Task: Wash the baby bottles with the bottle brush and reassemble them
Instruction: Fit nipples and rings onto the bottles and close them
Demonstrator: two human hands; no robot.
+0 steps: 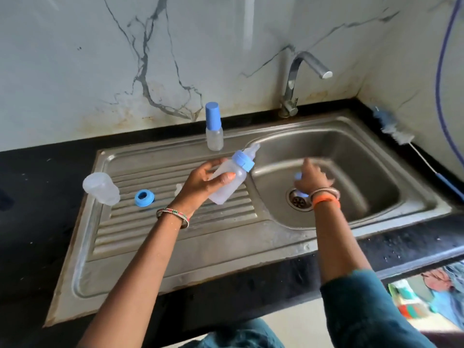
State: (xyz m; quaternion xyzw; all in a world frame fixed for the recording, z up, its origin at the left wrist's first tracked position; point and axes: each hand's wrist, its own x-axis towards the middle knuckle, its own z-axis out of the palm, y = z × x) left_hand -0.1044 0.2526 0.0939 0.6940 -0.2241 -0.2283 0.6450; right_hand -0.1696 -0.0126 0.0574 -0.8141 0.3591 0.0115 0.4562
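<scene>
As held, bottle [229, 180] points up-right.

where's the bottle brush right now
In the head view, the bottle brush lies on the black counter along the sink's right edge, beside the wall, with neither hand touching it.

You're standing in a home kitchen. A steel sink [351, 136] with a faucet [295, 81] sits in a black counter [37, 172] below marble-look wall tiles [100, 59].
</scene>
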